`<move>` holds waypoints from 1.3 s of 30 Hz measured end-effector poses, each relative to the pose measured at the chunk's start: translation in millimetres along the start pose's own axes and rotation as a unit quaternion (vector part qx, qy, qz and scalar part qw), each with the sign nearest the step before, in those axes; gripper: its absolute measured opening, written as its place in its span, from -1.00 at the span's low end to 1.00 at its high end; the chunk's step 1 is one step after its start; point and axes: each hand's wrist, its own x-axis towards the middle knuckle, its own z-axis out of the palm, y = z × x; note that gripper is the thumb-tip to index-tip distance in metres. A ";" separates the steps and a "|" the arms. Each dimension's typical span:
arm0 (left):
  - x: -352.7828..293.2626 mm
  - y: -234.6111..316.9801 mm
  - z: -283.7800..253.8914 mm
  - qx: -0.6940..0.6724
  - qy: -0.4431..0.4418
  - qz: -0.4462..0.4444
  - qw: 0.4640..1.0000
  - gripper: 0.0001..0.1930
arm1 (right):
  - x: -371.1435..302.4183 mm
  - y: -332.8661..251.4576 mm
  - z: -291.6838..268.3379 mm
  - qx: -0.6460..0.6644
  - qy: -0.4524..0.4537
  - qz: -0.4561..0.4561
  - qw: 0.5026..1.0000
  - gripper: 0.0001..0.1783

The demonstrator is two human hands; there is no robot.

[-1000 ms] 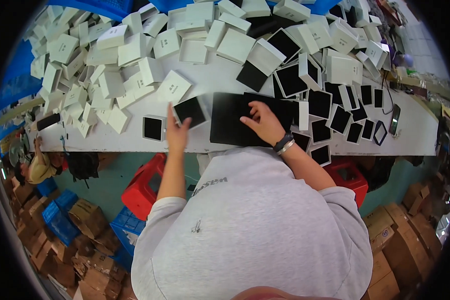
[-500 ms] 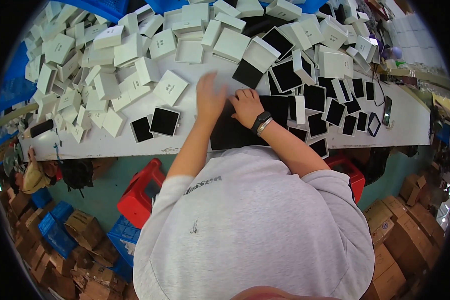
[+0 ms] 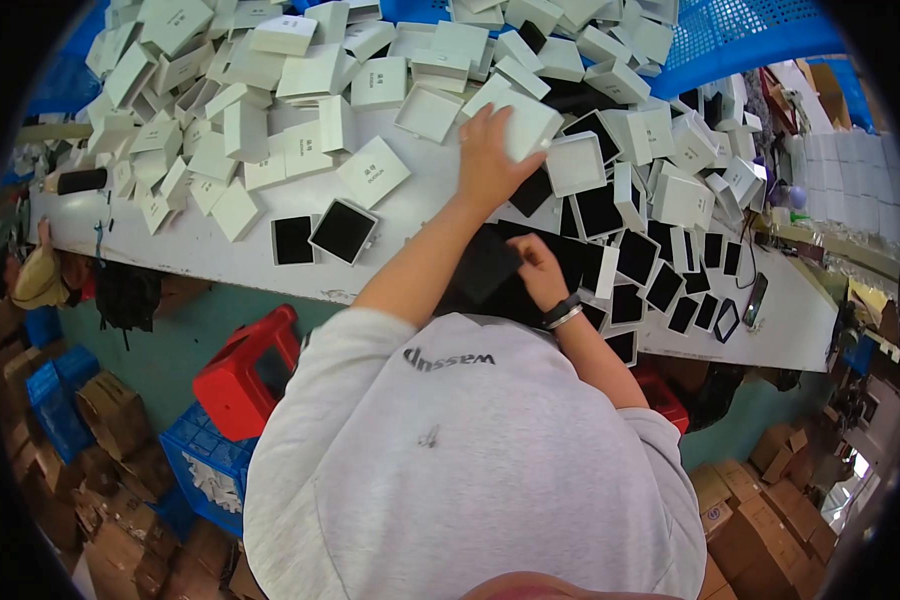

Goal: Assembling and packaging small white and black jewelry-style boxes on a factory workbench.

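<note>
"What do you hold?"
"My right hand (image 3: 540, 272) pinches a black square piece (image 3: 485, 264), tilted, just left of its fingertips."
"And the other one?"
"My left hand (image 3: 490, 157) rests, thumb spread apart, on a white box (image 3: 532, 122); whether its fingers grip, I cannot tell."
"And farther?"
"Right of my right fingers, white trays with black inside (image 3: 638, 256); left of my left fingers, piled white boxes (image 3: 305, 75)."

A phone (image 3: 757, 300) lies near the table's (image 3: 805, 312) right end, a dark cylinder (image 3: 81, 181) near its left; beyond the front edge stand a red stool (image 3: 232, 385), blue crate (image 3: 220, 440) and cardboard boxes (image 3: 112, 412).
</note>
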 end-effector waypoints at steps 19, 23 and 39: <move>-108.5 -26.4 -107.2 -0.666 -0.009 -0.400 0.629 -0.48 | 3.6 -46.8 12.5 -0.313 -0.192 -0.012 0.930 -0.36; -114.9 -15.1 -112.3 -0.657 -0.022 -0.431 0.619 -0.46 | -0.4 -61.3 17.3 -0.308 -0.200 0.057 0.929 -0.54; -112.5 30.6 -118.3 -0.626 -0.249 -0.421 0.608 -0.44 | 6.5 -91.0 25.5 -0.366 0.060 -0.195 0.908 -0.39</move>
